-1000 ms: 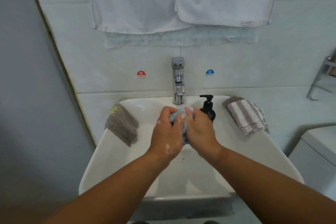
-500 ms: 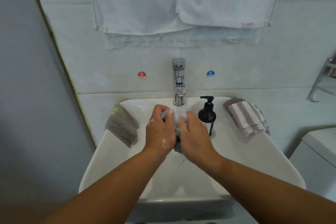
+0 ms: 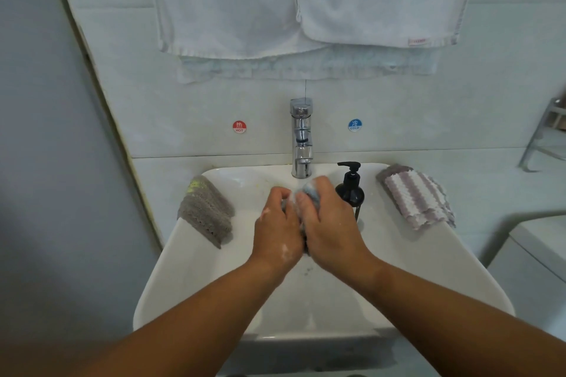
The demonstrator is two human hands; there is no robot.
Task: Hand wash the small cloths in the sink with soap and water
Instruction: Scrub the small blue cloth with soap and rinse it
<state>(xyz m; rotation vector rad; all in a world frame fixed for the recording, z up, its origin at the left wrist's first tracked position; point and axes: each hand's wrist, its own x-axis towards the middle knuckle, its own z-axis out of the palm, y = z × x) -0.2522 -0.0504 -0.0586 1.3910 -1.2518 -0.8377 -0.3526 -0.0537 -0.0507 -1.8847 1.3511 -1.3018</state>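
Around the basin: chrome faucet (image 3: pixel 301 138) at 12 o'clock, black pump bottle (image 3: pixel 350 190) at 1 o'clock just beside the right grip (image 3: pixel 330 223), folded grey cloth (image 3: pixel 206 213) on the rim at 10 o'clock, folded striped cloth (image 3: pixel 416 196) on the rim at 2 o'clock. Grasping one bunched blue cloth (image 3: pixel 307 190) in both, left grip (image 3: pixel 277 232) pressed against the right, fingers curled round it, suds on the left knuckles. Held over the middle of the white sink (image 3: pixel 183 269), just in front of the faucet. Count: three small cloths, one bottle, one faucet, two white towels (image 3: pixel 226 0) hanging on the wall at 12 o'clock, two round wall marks, red HOT sticker (image 3: pixel 239 127) at 11 and blue COLD sticker (image 3: pixel 354 125) at 1. Metal rack (image 3: pixel 548 131) far out at 2 o'clock, cut by the frame edge. Tight at 1 o'clock by the bottle. Open basin toward 6 o'clock under the forearms, more room at 9 and 3 o'clock before the side rims.
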